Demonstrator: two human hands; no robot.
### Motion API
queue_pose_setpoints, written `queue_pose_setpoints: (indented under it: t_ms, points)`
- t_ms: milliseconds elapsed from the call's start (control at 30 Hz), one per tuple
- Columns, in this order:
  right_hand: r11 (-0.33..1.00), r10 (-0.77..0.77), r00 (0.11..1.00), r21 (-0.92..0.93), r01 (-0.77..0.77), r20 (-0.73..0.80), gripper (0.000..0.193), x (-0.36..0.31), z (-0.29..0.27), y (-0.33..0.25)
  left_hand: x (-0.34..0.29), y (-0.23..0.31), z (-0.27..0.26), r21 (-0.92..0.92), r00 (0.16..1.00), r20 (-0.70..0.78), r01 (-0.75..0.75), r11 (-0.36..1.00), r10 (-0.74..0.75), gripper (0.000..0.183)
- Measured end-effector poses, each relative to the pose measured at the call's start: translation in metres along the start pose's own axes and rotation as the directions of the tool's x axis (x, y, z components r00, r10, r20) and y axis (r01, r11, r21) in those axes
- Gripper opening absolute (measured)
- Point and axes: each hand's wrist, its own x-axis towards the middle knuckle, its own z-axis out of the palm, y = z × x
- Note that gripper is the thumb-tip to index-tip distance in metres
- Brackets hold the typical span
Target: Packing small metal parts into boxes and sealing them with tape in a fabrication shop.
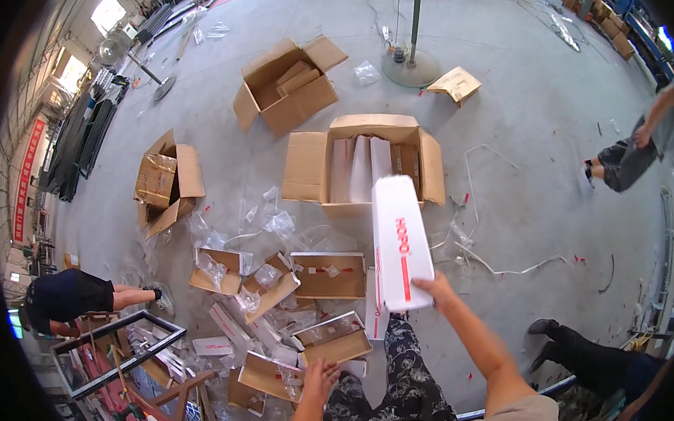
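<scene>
My right hand (pixel 434 291) grips the near end of a long white cardboard box (pixel 401 238) with red print, held up in front of me and pointing away. Low by my left thigh, my left hand (pixel 321 377) is empty, its fingers loosely bent and apart. Beyond the white box stands a large open carton (pixel 304 166) with its flaps spread, holding several long white and brown packages. Opened shallow brown boxes (pixel 329 276) lie to the left of my legs, with clear plastic wrap inside and around them. Another white box (pixel 375 307) lies behind the held one.
Two more open cartons, one far (pixel 289 99) and one left (pixel 186 173), stand on the grey floor. Plastic scraps (pixel 280 222) and white strips (pixel 508 270) litter it. A fan stand base (pixel 413 69) is beyond. A dark window frame (pixel 119 351) is at left. Other people are at both sides.
</scene>
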Motion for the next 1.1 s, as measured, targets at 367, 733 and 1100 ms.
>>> queue_pose_setpoints:
  t_ms: [367, 733, 1100]
  points:
    - [0.693, -0.341, 0.928, -0.708, 0.137, -0.153, 0.068, 0.252, 0.028, -0.073, 0.003, -0.008, 0.015, 0.054, 0.985, -0.146, 0.104, 0.993, -0.095, 0.031]
    - [0.384, 0.021, 0.998, -0.922, -0.055, -0.051, 0.036, 0.003, -0.018, 0.229, 0.001, 0.011, -0.016, 0.241, 0.984, 0.174, -0.083, 0.967, 0.04, 0.025]
    - [0.923, -0.221, 0.746, -0.382, -0.048, -0.628, 0.022, -0.219, -0.029, 0.334, -0.027, -0.028, -0.116, 0.381, 0.84, 0.527, -0.1, 0.919, -0.126, 0.017]
